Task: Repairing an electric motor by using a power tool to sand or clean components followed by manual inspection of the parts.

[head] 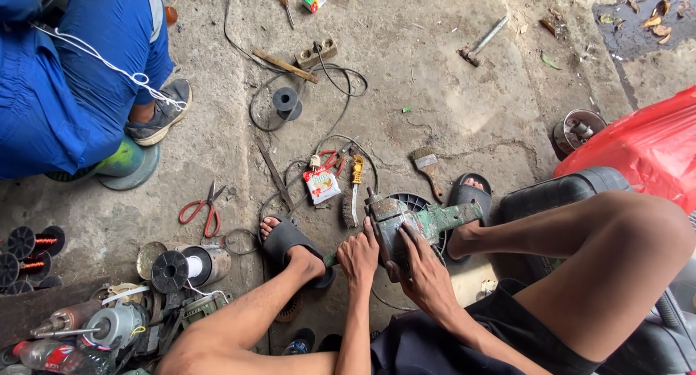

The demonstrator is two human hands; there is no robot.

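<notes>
My left hand (358, 257) is curled into a fist, seemingly around the handle of a thin tool whose shaft I cannot make out, pressed against the near side of the old green power tool (406, 223). My right hand (424, 270) lies over its metal head, fingers spread and pressing down to steady it; it pinches nothing.

The tool sits on the concrete floor (449, 92) between my feet, on top of a dark round fan guard (417, 201). Its housing looks closed and in one piece, with no loose screws or covers I can see beside it, so I judge the work to be at an early stage, with opening it up yet to do. The body is worn: green paint chipped, grey metal dull and grimy at the gear end, the handle pointing toward my right sandal (467, 195).

Further out lie a wire brush with a yellow handle (354, 190), a small snack packet (321, 184), a paintbrush (427, 167), red-handled scissors (205, 210), an empty wire spool (285, 100) and a hammer (482, 42). Another person in blue clothing (80, 78) squats at the upper left.
</notes>
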